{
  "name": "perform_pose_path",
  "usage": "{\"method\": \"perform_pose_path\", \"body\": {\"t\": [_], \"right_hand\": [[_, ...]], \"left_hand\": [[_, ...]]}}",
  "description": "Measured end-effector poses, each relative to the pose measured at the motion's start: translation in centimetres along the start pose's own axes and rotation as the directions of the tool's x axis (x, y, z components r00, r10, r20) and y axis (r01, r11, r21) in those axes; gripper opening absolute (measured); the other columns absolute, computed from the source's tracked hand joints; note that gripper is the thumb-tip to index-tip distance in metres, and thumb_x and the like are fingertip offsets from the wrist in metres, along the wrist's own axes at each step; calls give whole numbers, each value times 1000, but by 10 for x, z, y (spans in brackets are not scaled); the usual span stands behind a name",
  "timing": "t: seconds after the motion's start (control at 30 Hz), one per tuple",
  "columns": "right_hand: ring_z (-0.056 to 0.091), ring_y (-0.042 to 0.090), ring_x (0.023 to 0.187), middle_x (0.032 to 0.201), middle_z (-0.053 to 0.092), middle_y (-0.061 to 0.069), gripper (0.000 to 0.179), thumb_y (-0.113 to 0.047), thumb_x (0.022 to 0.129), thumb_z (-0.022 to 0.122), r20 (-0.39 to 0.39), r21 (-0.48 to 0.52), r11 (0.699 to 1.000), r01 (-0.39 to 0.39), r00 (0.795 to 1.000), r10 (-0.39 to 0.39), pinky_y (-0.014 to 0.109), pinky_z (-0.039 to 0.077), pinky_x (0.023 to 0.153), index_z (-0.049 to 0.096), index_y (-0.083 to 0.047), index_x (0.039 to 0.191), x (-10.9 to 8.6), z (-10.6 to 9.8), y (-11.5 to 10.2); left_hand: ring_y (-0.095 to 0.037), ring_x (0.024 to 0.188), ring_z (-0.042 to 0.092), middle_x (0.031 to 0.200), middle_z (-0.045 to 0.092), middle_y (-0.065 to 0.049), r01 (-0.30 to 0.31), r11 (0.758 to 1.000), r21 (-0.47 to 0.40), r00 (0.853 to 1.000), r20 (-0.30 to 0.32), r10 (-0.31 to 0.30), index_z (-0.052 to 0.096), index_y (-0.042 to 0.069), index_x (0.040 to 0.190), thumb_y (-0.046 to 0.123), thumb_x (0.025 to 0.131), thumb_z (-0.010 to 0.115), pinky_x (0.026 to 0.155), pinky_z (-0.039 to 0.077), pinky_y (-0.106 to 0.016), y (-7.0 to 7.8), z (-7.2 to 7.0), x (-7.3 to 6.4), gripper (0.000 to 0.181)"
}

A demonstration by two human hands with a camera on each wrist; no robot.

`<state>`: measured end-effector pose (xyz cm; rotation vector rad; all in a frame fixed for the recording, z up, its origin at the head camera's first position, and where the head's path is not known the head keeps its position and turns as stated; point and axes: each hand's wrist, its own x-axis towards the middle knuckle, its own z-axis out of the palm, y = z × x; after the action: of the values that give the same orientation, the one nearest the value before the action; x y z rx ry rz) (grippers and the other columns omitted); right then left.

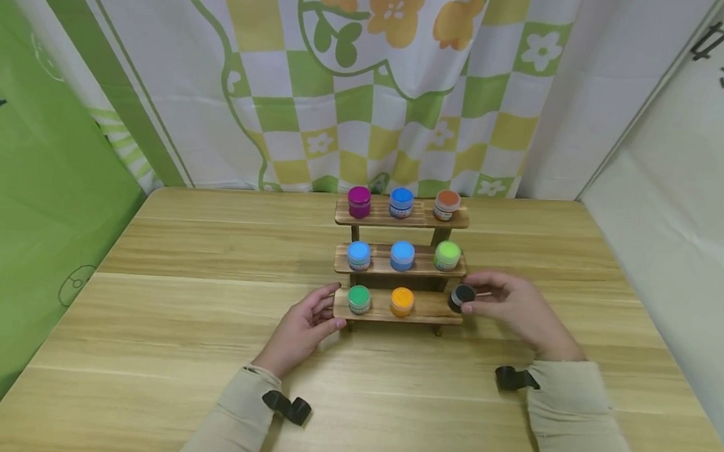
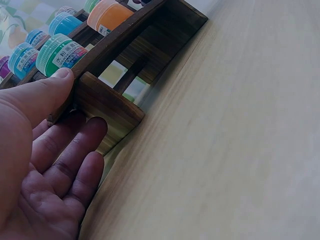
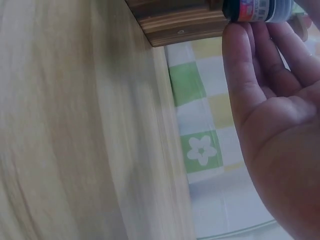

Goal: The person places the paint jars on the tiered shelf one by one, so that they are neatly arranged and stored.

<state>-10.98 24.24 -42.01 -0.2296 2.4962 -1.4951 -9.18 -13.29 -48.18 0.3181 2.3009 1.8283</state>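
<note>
A three-tier wooden stand (image 1: 422,313) on the table holds small paint jars. My right hand (image 1: 520,314) pinches a black paint jar (image 1: 461,298) between thumb and fingers at the right end of the lowest tier. In the right wrist view, the dark jar (image 3: 257,9) shows its label and clear lid at the top edge. My left hand (image 1: 298,333) grips the left end of that tier. The left wrist view has its thumb (image 2: 55,90) on the board's edge, beside the green jar (image 2: 61,54), with the other fingers lower down at the end. An orange jar (image 1: 402,302) stands mid-tier.
The middle tier bears two light blue jars, one at its left end (image 1: 358,255), and a lime green jar (image 1: 447,256). Purple (image 1: 359,202), blue (image 1: 401,203) and brown-orange (image 1: 447,204) jars stand on top. A patterned curtain (image 1: 357,113) hangs behind the table (image 1: 215,342).
</note>
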Motion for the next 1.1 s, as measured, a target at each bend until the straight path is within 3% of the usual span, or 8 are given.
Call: {"method": "perform_pose_path", "body": {"t": [0.3, 0.6, 1.1], "right_hand": [[69, 24, 96, 114, 70, 13, 48, -24, 82, 85, -1, -13, 1000, 23, 1000, -23, 34, 53, 87, 67, -3, 121, 4, 11, -1], [66, 24, 88, 110, 68, 12, 44, -27, 82, 85, -9, -62, 997, 34, 999, -35, 39, 51, 83, 68, -5, 117, 6, 17, -4], [65, 25, 88, 110, 65, 13, 46, -32, 82, 85, -27, -85, 996, 15, 999, -17, 36, 52, 79, 65, -3, 113, 6, 25, -11]], "left_hand": [[-22, 111, 62, 136, 63, -9, 2, 1000, 10, 1000, -4, -2, 47, 14, 150, 14, 92, 74, 97, 51, -31, 0, 1, 0, 63], [-22, 110, 62, 136, 62, -10, 5, 1000, 2, 1000, -7, -5, 46, 14, 150, 14, 93, 73, 97, 51, -30, 1, 1, 0, 64], [-22, 111, 62, 136, 62, -9, 3, 1000, 3, 1000, -8, -3, 47, 15, 150, 15, 92, 75, 98, 51, -31, 0, 1, 0, 64]]}}
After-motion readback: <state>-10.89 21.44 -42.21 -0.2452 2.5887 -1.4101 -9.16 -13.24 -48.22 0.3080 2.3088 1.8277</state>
